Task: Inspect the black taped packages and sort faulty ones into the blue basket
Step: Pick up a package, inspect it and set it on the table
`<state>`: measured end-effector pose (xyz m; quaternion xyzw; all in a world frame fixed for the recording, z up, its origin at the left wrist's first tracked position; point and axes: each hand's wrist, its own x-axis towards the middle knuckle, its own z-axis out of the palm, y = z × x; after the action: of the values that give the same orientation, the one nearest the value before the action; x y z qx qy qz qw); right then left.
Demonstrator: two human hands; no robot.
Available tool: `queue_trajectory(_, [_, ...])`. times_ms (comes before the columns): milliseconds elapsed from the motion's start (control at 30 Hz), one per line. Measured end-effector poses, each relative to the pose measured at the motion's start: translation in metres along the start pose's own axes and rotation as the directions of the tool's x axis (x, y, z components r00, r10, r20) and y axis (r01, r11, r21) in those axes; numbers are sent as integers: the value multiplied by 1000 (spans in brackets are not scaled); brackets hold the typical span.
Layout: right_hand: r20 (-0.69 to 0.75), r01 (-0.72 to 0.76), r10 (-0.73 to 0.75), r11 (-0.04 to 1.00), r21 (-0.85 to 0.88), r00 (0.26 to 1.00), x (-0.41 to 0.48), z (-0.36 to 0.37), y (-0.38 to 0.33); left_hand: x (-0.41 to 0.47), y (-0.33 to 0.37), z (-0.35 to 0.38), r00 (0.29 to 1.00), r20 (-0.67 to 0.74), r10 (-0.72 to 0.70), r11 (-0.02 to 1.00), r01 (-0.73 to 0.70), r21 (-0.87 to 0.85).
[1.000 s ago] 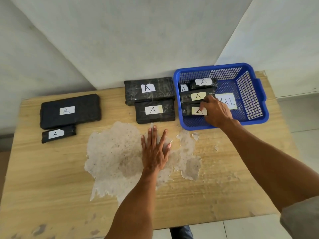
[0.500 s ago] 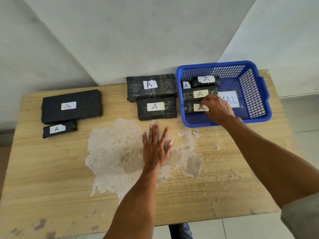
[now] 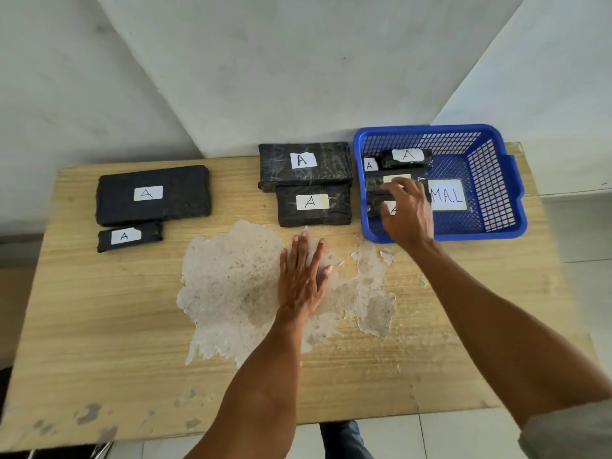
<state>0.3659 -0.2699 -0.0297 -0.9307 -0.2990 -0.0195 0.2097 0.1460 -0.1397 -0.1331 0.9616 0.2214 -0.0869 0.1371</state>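
Note:
The blue basket [image 3: 480, 235] stands at the table's back right with three small black taped packages stacked along its left side: a rear one [image 3: 405, 159], a middle one [image 3: 374, 184] and a front one [image 3: 373, 208]. My right hand [image 3: 409, 213] is over the middle and front packages with its fingers loosely spread, gripping nothing that I can see. My left hand [image 3: 303, 276] lies flat, palm down, on the table. Outside the basket lie a large package [image 3: 152, 195], a small one [image 3: 129, 236], and two centre packages [image 3: 304, 165] [image 3: 313, 205], each labelled A.
A white label reading "MAL" [image 3: 447, 195] lies on the basket floor. The wooden table [image 3: 99, 326] has a worn pale patch [image 3: 231, 286] in its middle, under my left hand. White walls stand close behind the table, and tiled floor shows at the right.
My right hand has lifted off the front package in the basket and its fingers have spread. My left hand has stayed flat on the table.

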Motion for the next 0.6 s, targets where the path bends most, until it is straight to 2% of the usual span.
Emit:
queue_trajectory(67, [-164,97,-89,994,45,982,-11,13,-30,-4,-18,-5,999,-7,-45,999,45,-6])
queue_trajectory(133, [-219,221,-202,973,63,955,-28,32,-62,-9,-42,-12,998,2,-56,998,56,1])
queue_trajectory(200, [-152,307,-293,948,80,944,-48,52,-91,-13,-67,-18,998,20,-58,998,58,14])
queue_trajectory(267, [-39,327,-324,939,103,945,-69,78,-116,-19,-96,-25,994,15,-108,994,108,5])
queue_trajectory(467, [297,155,-164,986,53,941,-113,155,-167,-57,-203,-37,983,-59,-176,983,178,49])
queue_trajectory(600, [337,29,-12,999,-44,941,-127,188,-205,-81,-263,-46,968,-133,-214,969,227,93])
